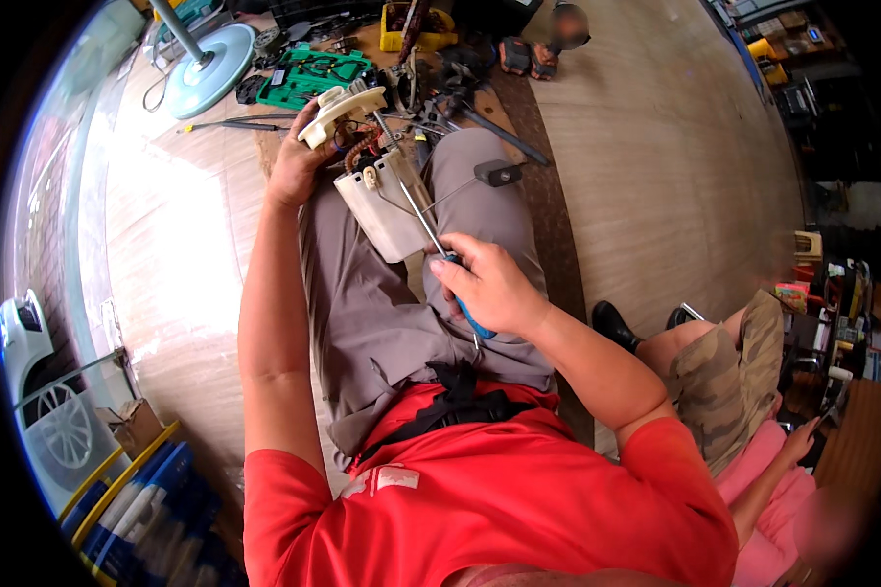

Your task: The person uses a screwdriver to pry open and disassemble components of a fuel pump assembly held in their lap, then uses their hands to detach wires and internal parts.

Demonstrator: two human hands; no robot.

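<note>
A white plastic fuel pump module (387, 207) is held tilted over my lap. My left hand (299, 161) is closed around its round cream flange (343, 112) at the top. Brown corrugated hose and a spring-wrapped rod link the flange to the white body. From the body, a thin wire arm runs out to a black float (498, 174) above my right thigh. My right hand (485, 284) grips a screwdriver (473, 318) by its blue handle. The metal shaft lies across the body's right side, its tip near the upper part; whether it touches there I cannot tell.
Beyond my knees lie a green tool case (318, 76), a yellow bin (416, 27), a black tube (504, 134) and orange-black power tools (529, 59). A pale blue round stand base (210, 73) is at far left. Another person (754, 430) sits at right.
</note>
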